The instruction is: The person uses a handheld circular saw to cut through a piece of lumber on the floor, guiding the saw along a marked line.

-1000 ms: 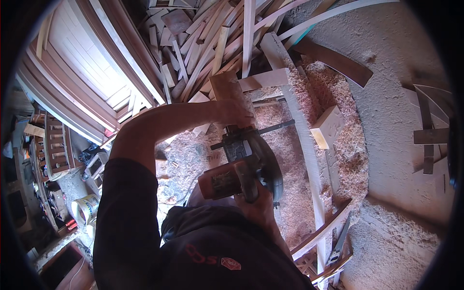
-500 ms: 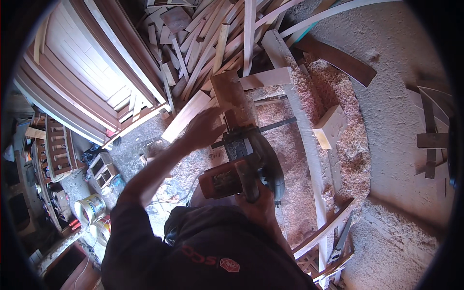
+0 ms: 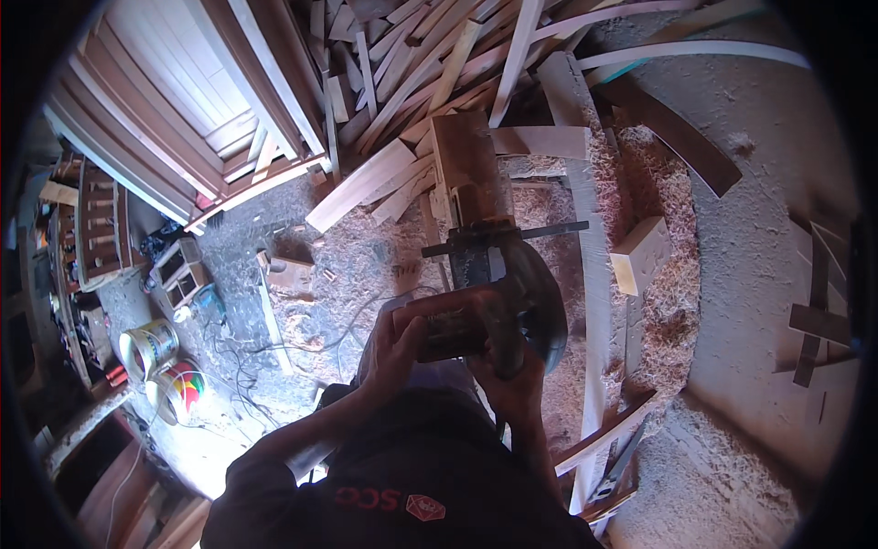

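A circular saw (image 3: 540, 297) with a dark round guard and a long guide bar is in front of my body. My right hand (image 3: 508, 373) wraps its rear handle. My left hand (image 3: 393, 352) grips the orange-and-dark motor housing on the left side. The saw's front edge meets the near end of a brown wooden board (image 3: 466, 165), which points away from me. The blade is hidden beneath the tool, so I cannot tell how it touches the wood.
Offcuts (image 3: 421, 73) are heaped beyond the board. To the right are a pale beam (image 3: 599, 302), a wood block (image 3: 640, 254) and curly shavings (image 3: 672, 302). Door panels (image 3: 197, 73) lean at the far left; buckets (image 3: 149, 350) and loose cables (image 3: 242, 366) lie lower left.
My left hand has left the board's side and come back onto the saw's motor housing. My right hand still holds the handle. The view has shifted slightly.
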A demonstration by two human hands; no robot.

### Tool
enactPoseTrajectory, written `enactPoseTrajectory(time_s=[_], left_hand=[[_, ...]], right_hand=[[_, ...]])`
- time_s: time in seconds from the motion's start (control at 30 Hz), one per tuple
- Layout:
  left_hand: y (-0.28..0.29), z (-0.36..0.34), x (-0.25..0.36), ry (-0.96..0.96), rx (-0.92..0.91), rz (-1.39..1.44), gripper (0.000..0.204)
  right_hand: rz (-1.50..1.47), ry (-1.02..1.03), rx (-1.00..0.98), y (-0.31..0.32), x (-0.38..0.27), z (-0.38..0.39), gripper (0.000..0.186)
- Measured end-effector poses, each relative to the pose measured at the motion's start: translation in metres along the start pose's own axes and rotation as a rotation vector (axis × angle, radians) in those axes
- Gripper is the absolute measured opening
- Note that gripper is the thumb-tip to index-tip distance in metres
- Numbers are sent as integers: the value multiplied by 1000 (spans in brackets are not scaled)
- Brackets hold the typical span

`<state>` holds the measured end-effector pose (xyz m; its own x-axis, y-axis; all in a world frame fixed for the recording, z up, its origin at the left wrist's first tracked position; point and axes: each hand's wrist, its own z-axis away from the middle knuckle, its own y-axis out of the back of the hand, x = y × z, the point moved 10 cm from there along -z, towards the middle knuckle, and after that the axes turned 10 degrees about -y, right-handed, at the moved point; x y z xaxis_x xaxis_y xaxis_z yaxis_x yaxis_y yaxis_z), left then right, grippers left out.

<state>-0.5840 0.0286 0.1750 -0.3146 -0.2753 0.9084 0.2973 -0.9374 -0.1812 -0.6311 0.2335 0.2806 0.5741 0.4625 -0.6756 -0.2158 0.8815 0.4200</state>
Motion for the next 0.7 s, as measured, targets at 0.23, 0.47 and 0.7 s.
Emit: enactPoseTrajectory(time_s=[0.23, 0.47, 0.7], left_hand=[[-4, -2, 19, -55, 63, 61, 29], [-4, -7, 31, -119, 40, -14, 30], [-4, -10, 31, -142, 48, -3, 29]], right_hand=[[7, -71, 9, -2, 11, -3, 44], [-39, 21, 49, -2, 8, -6, 32], [-11, 5, 54, -2, 7, -7, 32]])
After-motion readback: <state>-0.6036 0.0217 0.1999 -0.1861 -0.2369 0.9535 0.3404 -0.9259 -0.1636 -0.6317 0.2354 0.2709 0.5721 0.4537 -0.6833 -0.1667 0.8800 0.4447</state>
